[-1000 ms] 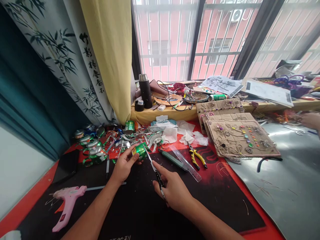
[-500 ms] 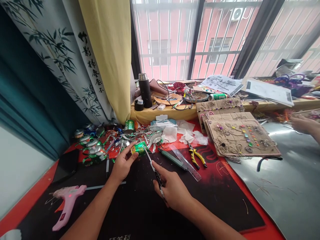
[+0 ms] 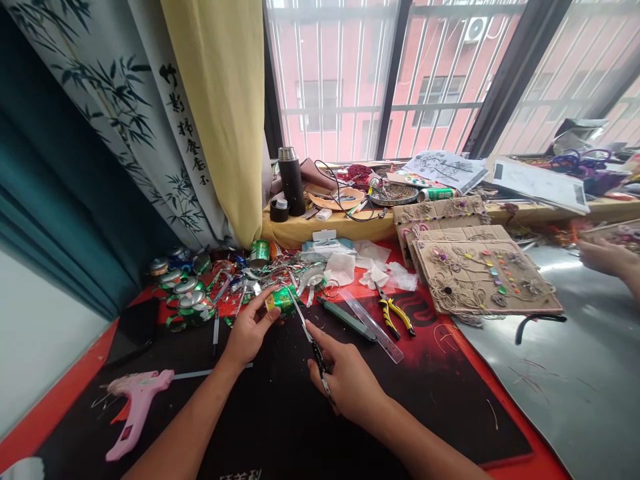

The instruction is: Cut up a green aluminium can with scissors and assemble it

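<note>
A green and yellow piece of a drink can (image 3: 283,300) is gripped in my left hand (image 3: 250,330), between thumb and fingers. My right hand (image 3: 345,377) is closed round the dark handles of a pair of scissors (image 3: 303,323). The scissor blades point up and left, and their tips meet the right side of the can piece. How far the blades have cut into it I cannot tell. Behind the can piece lies a heap of shiny cut metal strips (image 3: 250,277). A green-handled utility knife (image 3: 347,320) lies right of the blades.
A pink glue gun (image 3: 140,400) lies at left, below several cut can pieces (image 3: 193,303). Yellow-black pliers (image 3: 393,313) and a clear ruler (image 3: 373,327) lie right. Cardboard boards (image 3: 485,267) carry string work. Another person's hand (image 3: 607,257) is at far right. A thermos (image 3: 291,180) stands behind.
The can piece and my left hand have shifted slightly to the right, toward the scissors. My right hand is almost unmoved. The other person's hand has moved slightly.
</note>
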Tool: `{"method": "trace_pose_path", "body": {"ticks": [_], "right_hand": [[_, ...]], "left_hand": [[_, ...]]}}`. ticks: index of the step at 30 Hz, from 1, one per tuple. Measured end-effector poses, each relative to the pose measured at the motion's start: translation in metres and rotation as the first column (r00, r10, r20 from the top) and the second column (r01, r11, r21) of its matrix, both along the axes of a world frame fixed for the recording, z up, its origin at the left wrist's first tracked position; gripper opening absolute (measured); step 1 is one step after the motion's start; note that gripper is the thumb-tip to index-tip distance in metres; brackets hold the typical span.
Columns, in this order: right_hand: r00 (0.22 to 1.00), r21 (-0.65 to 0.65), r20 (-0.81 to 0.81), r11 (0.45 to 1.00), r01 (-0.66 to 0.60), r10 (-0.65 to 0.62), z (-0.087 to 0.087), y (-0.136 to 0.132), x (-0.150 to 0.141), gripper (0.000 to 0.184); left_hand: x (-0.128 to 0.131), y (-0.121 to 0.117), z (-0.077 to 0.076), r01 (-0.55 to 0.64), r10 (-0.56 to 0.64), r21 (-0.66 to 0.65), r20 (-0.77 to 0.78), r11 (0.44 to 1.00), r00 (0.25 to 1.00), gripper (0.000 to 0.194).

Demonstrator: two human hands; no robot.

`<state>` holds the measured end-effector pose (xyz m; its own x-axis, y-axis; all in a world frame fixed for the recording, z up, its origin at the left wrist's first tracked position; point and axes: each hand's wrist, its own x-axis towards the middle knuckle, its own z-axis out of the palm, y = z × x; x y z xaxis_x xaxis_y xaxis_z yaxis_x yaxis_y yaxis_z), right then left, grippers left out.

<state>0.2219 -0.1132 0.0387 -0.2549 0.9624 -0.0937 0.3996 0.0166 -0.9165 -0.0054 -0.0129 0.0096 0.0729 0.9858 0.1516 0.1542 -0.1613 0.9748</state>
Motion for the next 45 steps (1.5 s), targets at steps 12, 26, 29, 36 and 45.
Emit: {"method": "trace_pose_path", "body": {"ticks": [12,26,29,36,45], "right_hand": [[1.0,0.051,0.018,0.999,-0.006,0.005,0.0018,0.0001,0.0005,0.072],[0.995,0.072,0.101,0.997,0.003,-0.01,-0.0005,0.0,0.001,0.071],[0.996,0.063,0.093,0.998,-0.001,-0.005,-0.0006,0.0003,0.0005,0.072],[0.999,0.025,0.036,1.0,-0.001,0.0,0.0015,-0.0009,-0.0011,0.071],[0.999,0.027,0.033,1.0,0.014,-0.015,-0.0025,0.0007,-0.0018,0.071]], "left_hand": [[0.0046,-0.0024,0.0035,-0.002,0.02,-0.08,0.218,0.997,0.976,0.073],[0.003,-0.0036,0.003,-0.062,0.065,0.038,-0.08,0.997,0.995,0.073],[0.0026,-0.0045,0.0021,-0.079,0.09,0.087,-0.133,0.993,0.987,0.069],[0.0032,-0.0043,0.0005,-0.102,0.115,0.097,-0.13,0.99,0.985,0.07],[0.0021,-0.0021,-0.0001,-0.099,0.109,0.092,-0.106,0.991,0.988,0.073]]}}
